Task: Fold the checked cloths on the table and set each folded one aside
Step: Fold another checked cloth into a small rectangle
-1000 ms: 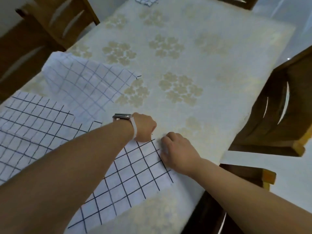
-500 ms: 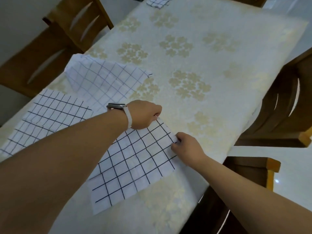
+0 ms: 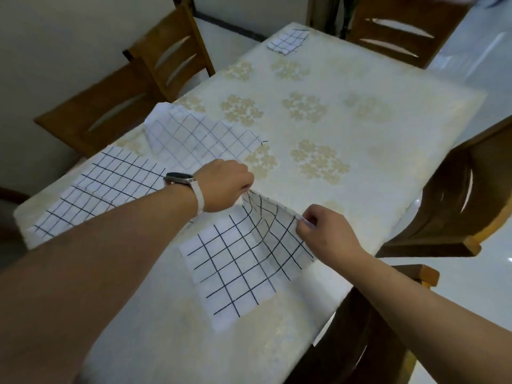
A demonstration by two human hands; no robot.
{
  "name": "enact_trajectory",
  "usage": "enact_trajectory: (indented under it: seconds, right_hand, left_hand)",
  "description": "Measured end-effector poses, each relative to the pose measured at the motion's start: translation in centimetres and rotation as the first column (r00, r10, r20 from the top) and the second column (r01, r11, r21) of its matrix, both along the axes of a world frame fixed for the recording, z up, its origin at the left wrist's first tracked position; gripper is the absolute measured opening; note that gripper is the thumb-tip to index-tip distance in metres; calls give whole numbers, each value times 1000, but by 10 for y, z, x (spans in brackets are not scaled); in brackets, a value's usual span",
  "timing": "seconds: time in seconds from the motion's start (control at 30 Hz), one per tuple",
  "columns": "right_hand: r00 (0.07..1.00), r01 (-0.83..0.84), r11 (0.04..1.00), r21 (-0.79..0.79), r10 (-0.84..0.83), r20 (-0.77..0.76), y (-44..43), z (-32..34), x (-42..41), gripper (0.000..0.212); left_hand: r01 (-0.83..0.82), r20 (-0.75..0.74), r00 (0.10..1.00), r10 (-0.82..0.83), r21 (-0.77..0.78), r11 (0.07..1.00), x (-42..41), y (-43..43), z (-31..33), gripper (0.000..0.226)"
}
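Left hand [image 3: 225, 187], at centre frame in the head view, is closed in a pinch on the far corner of the near checked cloth [image 3: 243, 261]. Right hand [image 3: 322, 231], right of centre, is likewise closed, its thumb and fingers pinching the cloth's right-hand corner. A watch [image 3: 181, 178] with a pale strap sits on the left wrist.

Compared with half a second ago, both gripped corners are raised off the table [image 3: 388, 128]. The edge between the two hands, formerly flat, now sags in a curve, and the grid lines bend near it. The lower portion of the cloth remains flat on the tabletop, below centre frame. One second ago both hands rested low on the cloth's far edge, close together; they now stand further apart, with the left hand higher in the frame.

Second checked cloth [image 3: 194, 139] lies rumpled at upper left of centre, its left corner turned over. Third checked cloth [image 3: 99, 195] lies flat at left of frame, partly hidden by the left forearm. Neither has changed position on the table.

Folded checked cloth [image 3: 288, 41] rests at the far end of the table, top centre of frame; more of it is visible than before, since the camera view now takes in more of the table's far end.

Wooden chairs [image 3: 155, 76] stand around the table at upper left, top right and right.
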State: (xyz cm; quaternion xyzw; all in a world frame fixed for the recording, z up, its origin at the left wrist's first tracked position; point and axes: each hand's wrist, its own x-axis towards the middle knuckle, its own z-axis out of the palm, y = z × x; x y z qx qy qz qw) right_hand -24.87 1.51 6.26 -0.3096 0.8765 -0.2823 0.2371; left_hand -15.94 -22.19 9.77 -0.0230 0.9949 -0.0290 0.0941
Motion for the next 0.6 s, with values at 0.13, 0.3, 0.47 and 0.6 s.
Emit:
enact_trajectory:
  seconds: [0.13,0.3,0.47,0.6]
  right_hand:
    - [983,-143,989,26,145,-112,-11,23,36,13]
    - [857,-406,910,84,410,-313,-22,16,92,15]
    - [775,-558,816,150,577,-259,-35,-21,140,9]
    - [716,-633,750,193,661,-225,-42,-55,165,8]
  left_hand:
    - [50,-30,998,-54,-111,993,38,-13,7,13]
    - [79,77,995,-65,-194,978,91,-21,2,7]
    - [123,154,984,-88,-232,965,135,-19,-29,19]
    - [23,285,957,51,-252,968,156,-11,-62,23]
